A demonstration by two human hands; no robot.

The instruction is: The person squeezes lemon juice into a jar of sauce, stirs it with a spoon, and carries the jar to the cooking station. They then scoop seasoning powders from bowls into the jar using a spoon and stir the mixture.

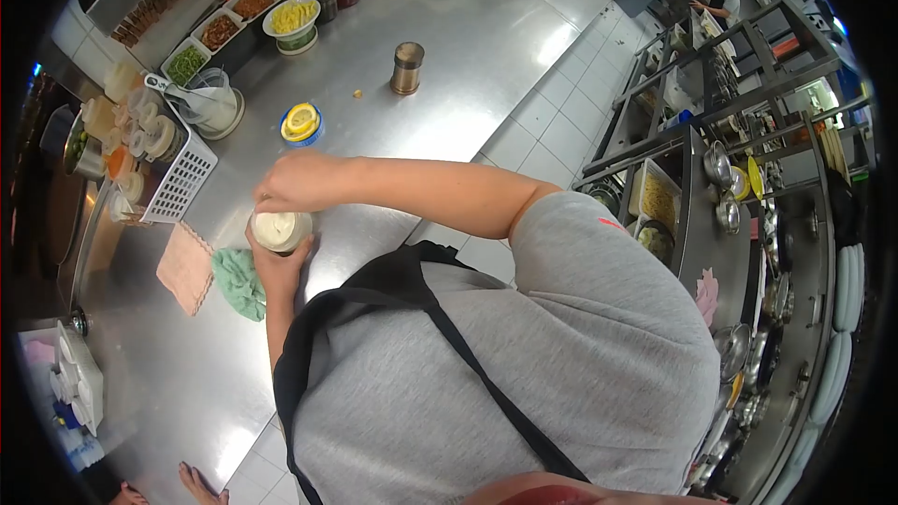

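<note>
My left hand (282, 266) is wrapped round a jar (279, 230) filled with a pale creamy substance. Just above its rim is my right hand (304, 180), fingers drawn together; whatever they hold is hidden. A blue-rimmed round container with yellow slices on top (301, 122) stands on the steel counter (374, 145) beyond my right hand. Close to my left hand, a crumpled green cloth (239, 282) lies beside a folded pink cloth (185, 266).
A white basket of small containers (182, 173), a tub with a white-handled utensil (213, 103), topping trays (220, 33), a yellow-filled bowl (291, 19) and a metal shaker (407, 68) surround the work spot. Another person's hand (201, 486) rests below; a co-worker (722, 0) stands far off.
</note>
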